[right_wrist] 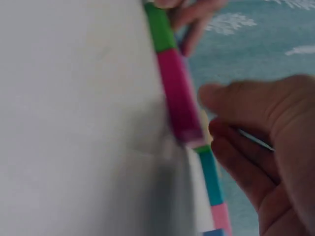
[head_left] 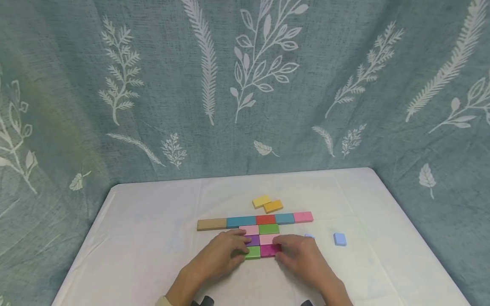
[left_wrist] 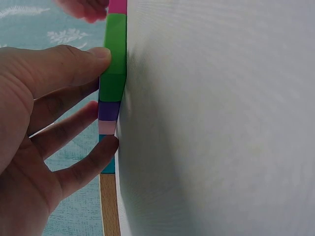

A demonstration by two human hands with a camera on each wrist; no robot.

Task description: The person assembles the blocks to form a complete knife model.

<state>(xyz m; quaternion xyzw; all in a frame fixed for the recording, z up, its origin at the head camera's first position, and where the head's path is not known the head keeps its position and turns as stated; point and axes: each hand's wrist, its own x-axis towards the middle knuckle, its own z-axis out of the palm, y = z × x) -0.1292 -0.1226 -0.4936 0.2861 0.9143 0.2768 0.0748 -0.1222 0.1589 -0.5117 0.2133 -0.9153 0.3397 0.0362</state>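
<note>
Left hand (head_left: 220, 253) and right hand (head_left: 304, 257) flank three short rows of blocks at the middle of the white worktop (head_left: 149, 229). Spread loosely, the left one has its thumb on the green block (head_left: 253, 253) and fingertips along the rows' left side. Relaxed and slightly bent, the right one is at the magenta block (head_left: 271, 250); whether it touches cannot be told. Neither is wrapped round a block. Behind that front pair sit the purple block (head_left: 253, 240) and pink block (head_left: 269, 239), then another pink-and-green pair. Touching these, a longer row runs across: tan block (head_left: 212, 224), long blue block (head_left: 241, 222), red block (head_left: 266, 219), short blue block (head_left: 285, 218), end pink block (head_left: 303, 216). Toward the far edge, a yellow block (head_left: 261, 201) meets an orange block (head_left: 273, 206); toward the right edge lies a light-blue block (head_left: 340, 239). Leaf-patterned curtain (head_left: 160, 85) hangs beyond.
</note>
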